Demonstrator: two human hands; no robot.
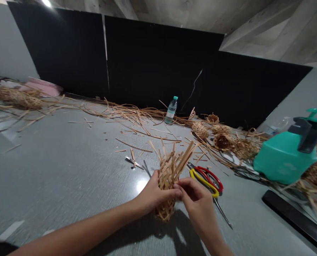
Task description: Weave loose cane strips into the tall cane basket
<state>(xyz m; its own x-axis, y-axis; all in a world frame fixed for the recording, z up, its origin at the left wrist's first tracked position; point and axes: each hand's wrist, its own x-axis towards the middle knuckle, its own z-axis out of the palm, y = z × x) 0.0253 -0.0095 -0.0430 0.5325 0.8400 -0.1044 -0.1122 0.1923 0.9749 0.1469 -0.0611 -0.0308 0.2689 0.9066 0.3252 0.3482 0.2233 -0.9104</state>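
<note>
A small, narrow basket of woven bamboo strips (165, 177) stands upright just above the grey table, its loose strip ends fanning out at the top. My left hand (153, 192) is wrapped round its left side, with the thumb across the front. On the right side of the weave, my right hand (197, 199) pinches a strip between thumb and fingertips; the strip's end is hidden by the fingers. Scissors with red and yellow handles (208, 180) lie right behind my right hand, beside a thin metal pick (223, 214). Silver tweezers (134, 163) lie to the left of the basket.
Loose bamboo strips (137, 115) are strewn along the black wall panel. A water bottle (171, 111) stands among them. Several woven baskets (224, 141) lie at the right, near a green spray bottle (283, 156) and a black flat object (294, 217). More woven pieces (18, 98) lie far left.
</note>
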